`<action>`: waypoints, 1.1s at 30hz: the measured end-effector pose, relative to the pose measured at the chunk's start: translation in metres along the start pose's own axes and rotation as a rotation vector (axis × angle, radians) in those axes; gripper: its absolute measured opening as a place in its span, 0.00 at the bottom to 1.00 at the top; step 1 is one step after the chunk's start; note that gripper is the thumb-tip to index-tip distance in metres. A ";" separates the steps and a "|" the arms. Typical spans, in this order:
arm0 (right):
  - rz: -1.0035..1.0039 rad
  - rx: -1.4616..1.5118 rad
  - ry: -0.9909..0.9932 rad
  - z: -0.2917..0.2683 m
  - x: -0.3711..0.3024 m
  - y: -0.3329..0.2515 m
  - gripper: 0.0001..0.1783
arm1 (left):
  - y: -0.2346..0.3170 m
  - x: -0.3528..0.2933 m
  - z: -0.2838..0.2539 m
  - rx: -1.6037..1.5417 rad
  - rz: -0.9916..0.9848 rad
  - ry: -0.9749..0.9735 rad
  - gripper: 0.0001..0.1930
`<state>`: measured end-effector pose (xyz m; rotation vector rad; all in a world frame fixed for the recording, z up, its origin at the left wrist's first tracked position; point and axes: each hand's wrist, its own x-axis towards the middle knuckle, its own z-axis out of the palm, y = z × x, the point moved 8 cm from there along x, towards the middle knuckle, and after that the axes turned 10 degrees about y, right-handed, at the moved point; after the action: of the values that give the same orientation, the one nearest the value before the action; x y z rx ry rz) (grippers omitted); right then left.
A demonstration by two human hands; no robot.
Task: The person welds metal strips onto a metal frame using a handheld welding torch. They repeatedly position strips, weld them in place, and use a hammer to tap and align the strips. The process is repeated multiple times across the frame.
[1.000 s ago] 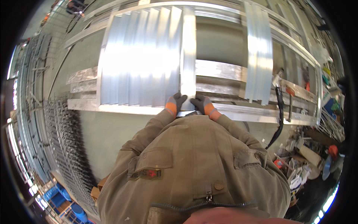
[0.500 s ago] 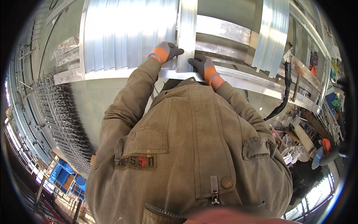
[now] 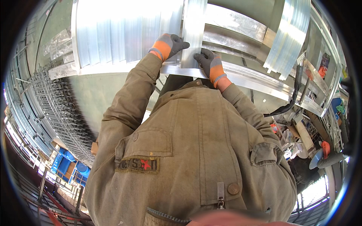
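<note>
Head view, looking down: one left hand [image 3: 169, 46], in a grey and orange glove with dark fingertips, at the left edge of a long metal strip [image 3: 194, 28], one finger reaching over that edge; whether it is closed on the strip or only resting against it, cannot tell. One right hand [image 3: 211, 64], gloved alike, slightly nearer, fingertips at the strip's right edge; its grip likewise cannot be told. The strip, shiny and straight, lies between the two hands, running away from the wearer, its near end by the near rail [image 3: 183, 72] of a metal frame. To the left, a broad row of ribbed metal panels [image 3: 124, 37], laid side by side, their far part washed out by glare. To the right, well apart from the strip, a narrower ribbed panel [image 3: 288, 37], also running near to far. Between these, flat crossbars [image 3: 233, 23]. At the frame's right, a black cable [image 3: 293, 100] hanging over the near rail. Left, beside the frame, a dense stack of thin metal rods [image 3: 60, 105]. Near left, blue containers [image 3: 65, 162]. Near right, a heap of mixed scraps [image 3: 301, 132]. Nearest, the wearer's brown jacket [image 3: 184, 139], with flap pockets.
</note>
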<state>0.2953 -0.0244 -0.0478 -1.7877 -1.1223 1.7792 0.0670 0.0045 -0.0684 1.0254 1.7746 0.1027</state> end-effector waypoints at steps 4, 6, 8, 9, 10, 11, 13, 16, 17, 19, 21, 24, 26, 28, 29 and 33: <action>-0.003 -0.048 0.023 0.001 0.003 0.000 0.18 | -0.004 0.003 0.002 -0.028 -0.005 0.025 0.35; -0.033 -0.098 0.044 0.001 0.006 -0.001 0.17 | -0.007 0.004 0.003 -0.047 -0.026 0.027 0.34; -0.051 -0.099 0.029 0.004 0.008 0.000 0.17 | -0.009 0.006 0.003 -0.055 -0.037 0.029 0.33; -0.059 -0.100 0.028 0.004 0.009 0.001 0.17 | -0.009 0.006 0.003 -0.058 -0.037 0.029 0.33; -0.054 -0.085 0.026 0.005 0.009 0.002 0.18 | -0.010 0.006 0.004 -0.063 -0.046 0.024 0.33; -0.048 -0.070 0.033 0.006 0.010 0.003 0.18 | -0.010 0.007 0.004 -0.047 -0.037 0.029 0.32; -0.064 -0.110 0.038 0.006 0.011 0.003 0.20 | -0.011 0.006 0.005 -0.020 -0.036 0.030 0.32; -0.092 -0.226 0.047 0.007 0.015 0.002 0.22 | -0.010 0.006 0.002 -0.044 -0.053 0.090 0.26; -0.076 -0.230 0.057 0.009 0.017 0.003 0.23 | -0.009 0.006 0.001 0.009 -0.049 0.107 0.27; -0.053 -0.262 0.073 0.010 0.019 0.004 0.24 | -0.007 0.007 -0.002 0.117 -0.074 0.123 0.29; -0.049 -0.317 0.088 0.011 0.022 0.005 0.25 | -0.007 0.006 -0.001 0.105 -0.140 0.068 0.28; -0.021 -0.365 0.098 0.010 0.024 0.008 0.25 | 0.002 0.003 -0.008 0.168 -0.131 0.077 0.27; -0.021 -0.378 0.085 0.011 0.026 0.009 0.25 | 0.007 0.001 -0.012 0.196 -0.129 0.078 0.26; -0.015 -0.381 0.090 0.010 0.026 0.010 0.25 | 0.008 0.000 -0.010 0.182 -0.174 0.037 0.25; -0.009 -0.376 0.099 0.010 0.027 0.011 0.26 | 0.011 0.000 -0.012 0.200 -0.164 0.059 0.25; 0.032 -0.399 0.108 0.009 0.025 0.010 0.27 | 0.009 0.001 -0.010 0.229 -0.200 0.056 0.26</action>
<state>0.2866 -0.0140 -0.0732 -2.1052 -1.4909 1.5317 0.0638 0.0151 -0.0599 1.0068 1.9624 -0.2025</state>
